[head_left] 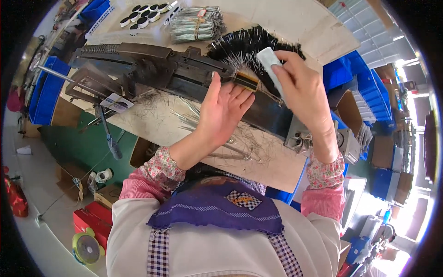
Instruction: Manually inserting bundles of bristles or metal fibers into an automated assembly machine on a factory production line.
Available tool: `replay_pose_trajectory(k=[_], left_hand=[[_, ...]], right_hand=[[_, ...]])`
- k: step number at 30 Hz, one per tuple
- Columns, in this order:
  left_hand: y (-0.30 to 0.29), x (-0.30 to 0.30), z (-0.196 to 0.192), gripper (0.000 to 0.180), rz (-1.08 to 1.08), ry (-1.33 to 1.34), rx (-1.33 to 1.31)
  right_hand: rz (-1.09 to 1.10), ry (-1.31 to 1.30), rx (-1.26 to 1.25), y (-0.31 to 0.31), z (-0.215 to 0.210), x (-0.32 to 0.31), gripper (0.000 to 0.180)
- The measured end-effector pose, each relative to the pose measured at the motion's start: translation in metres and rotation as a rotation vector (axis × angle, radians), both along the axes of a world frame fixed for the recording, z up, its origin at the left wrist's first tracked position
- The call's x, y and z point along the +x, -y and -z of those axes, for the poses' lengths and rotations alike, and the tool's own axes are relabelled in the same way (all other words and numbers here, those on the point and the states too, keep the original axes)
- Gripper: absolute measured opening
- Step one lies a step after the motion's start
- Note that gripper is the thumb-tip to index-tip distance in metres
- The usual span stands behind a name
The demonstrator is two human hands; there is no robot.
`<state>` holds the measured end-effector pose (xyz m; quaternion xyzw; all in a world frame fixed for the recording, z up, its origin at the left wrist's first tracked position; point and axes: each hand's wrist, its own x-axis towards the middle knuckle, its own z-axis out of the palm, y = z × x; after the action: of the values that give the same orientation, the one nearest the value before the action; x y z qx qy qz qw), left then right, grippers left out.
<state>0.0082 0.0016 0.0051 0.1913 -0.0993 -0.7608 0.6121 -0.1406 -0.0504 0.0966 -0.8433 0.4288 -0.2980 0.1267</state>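
Observation:
My right hand (302,87) is closed round a flat whitish bar (269,57); I cannot make out its exact kind. It holds the bar above the right end of a dark metal bench machine (184,69). My left hand (225,108) is open, palm up and thumb raised. Its fingertips are at a brass-coloured strip (247,81) on the machine's end, and I cannot tell whether they touch it. Just behind both hands lies a pile of black-bristled twisted-wire brushes (254,46). Thin loose wires (187,117) lie beside my left wrist.
Behind the machine are a bundle of wire pieces (197,25) and a clear tray (108,32) with several round black-and-white parts. Wire scraps litter the wooden table (267,171). Blue bins (339,71) stand at the right, and a metal rod (55,73) sticks out left.

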Motion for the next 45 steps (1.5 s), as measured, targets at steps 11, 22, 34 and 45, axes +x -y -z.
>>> replay_pose_trajectory(k=[11,22,34,45], left_hand=[[0.003,0.002,-0.014,0.042,0.026,-0.033,0.064],[-0.007,-0.033,0.023,0.022,-0.047,0.081,0.089],[-0.118,0.087,0.029,0.054,-0.125,1.643,-0.230],[-0.195,0.316,0.074,0.082,-0.495,2.514,0.875]], right_hand=[[-0.085,-0.547,-0.248,-0.013,0.031,0.024,0.011],[0.012,-0.252,0.295,-0.089,0.080,-0.046,0.021],[0.044,0.093,0.460,-0.138,0.162,-0.099,0.016],[0.375,0.704,0.151,-0.114,0.095,-0.112,0.006]])
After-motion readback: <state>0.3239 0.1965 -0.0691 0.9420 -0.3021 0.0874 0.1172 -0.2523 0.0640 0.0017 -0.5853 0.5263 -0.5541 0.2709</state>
